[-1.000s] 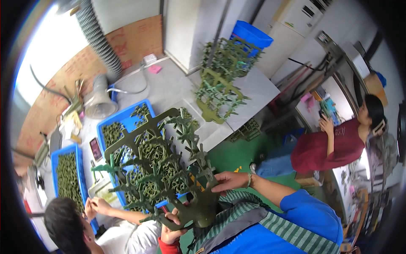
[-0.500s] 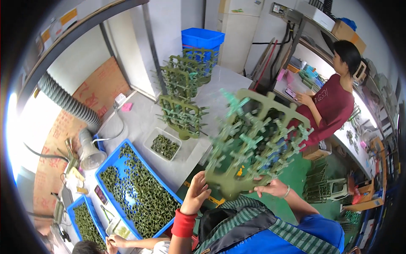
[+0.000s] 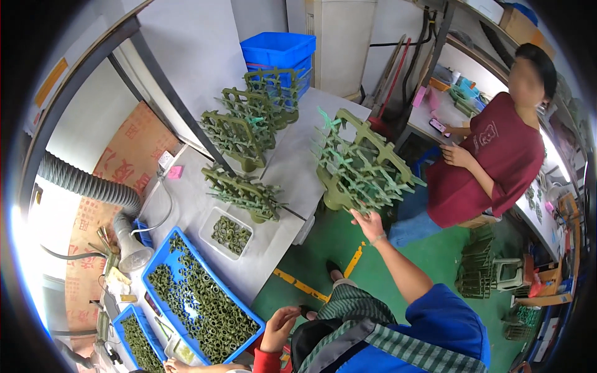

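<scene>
An olive-green branched frame (image 3: 367,165) with many paler green cross-shaped pieces along its branches is tilted by the right edge of the grey table. My right hand (image 3: 371,226), arm stretched out, has its fingers at the frame's lower edge beside the round base and seems to grip it. My left hand (image 3: 281,328) is low beside the large blue tray (image 3: 205,355), holding nothing, with its fingers loosely extended. Similar branched frames stand on the table, one (image 3: 239,191) near a clear plastic box (image 3: 247,247) of small green rings.
Green rings fill the large tray and a smaller blue tray (image 3: 116,323). Blue crates (image 3: 277,50) are stacked at the back. On the right a co-worker in a maroon shirt (image 3: 494,168) holds a phone. Another person's hand (image 3: 177,365) is at lower left. A grey hose (image 3: 93,180) hangs left.
Both my hands were at the branched frame close to me. Now my left hand has let go and dropped lower, while my right has carried the frame farther away. The co-worker has turned.
</scene>
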{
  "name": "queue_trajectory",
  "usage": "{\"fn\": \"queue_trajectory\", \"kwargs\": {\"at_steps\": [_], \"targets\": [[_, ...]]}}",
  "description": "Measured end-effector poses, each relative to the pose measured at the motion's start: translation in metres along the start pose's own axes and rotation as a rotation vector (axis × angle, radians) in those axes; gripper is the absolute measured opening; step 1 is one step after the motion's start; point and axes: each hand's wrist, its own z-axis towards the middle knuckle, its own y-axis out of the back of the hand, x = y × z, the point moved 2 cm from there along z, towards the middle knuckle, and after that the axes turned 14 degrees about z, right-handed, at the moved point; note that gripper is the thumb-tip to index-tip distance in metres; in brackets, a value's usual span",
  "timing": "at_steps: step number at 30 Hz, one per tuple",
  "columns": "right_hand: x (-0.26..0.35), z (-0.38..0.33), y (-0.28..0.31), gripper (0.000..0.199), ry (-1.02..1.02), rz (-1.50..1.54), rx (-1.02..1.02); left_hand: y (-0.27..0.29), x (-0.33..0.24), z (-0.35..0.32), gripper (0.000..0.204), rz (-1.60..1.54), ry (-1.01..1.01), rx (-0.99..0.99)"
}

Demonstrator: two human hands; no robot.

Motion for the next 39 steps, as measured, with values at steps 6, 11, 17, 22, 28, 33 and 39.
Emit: {"fn": "queue_trajectory", "kwargs": {"at_steps": [6, 11, 17, 22, 28, 33, 39], "targets": [[-0.043, 0.147, -0.007, 0.041, 0.079, -0.083, -0.233, -0.008, 0.009, 0.019, 0.025, -0.039, 0.171, -0.226], [-0.070, 0.268, 0.012, 0.039, 0.231, -0.106, -0.356, -0.032, 0.015, 0.058, 0.017, -0.121, 0.271, -0.315], [-0.085, 0.364, 0.011, 0.038, 0.144, -0.284, -0.405, -0.040, -0.009, 0.098, 0.019, -0.065, 0.344, -0.378], [-0.099, 0.429, -0.007, 0.054, 0.206, -0.422, -0.392, -0.038, -0.002, 0.114, 0.019, -0.100, 0.355, -0.420], [-0.109, 0.481, 0.025, 0.055, 0.172, -0.384, -0.393, -0.039, -0.018, 0.143, 0.022, -0.101, 0.340, -0.335], [-0.113, 0.399, -0.004, 0.032, 0.193, -0.426, -0.362, -0.033, -0.042, 0.158, 0.025, -0.160, 0.374, -0.341], [0.145, 0.410, -0.209, 0.017, 0.940, -0.310, 0.199, -0.032, -0.047, 0.163, 0.029, -0.047, 0.299, -0.314]]}}
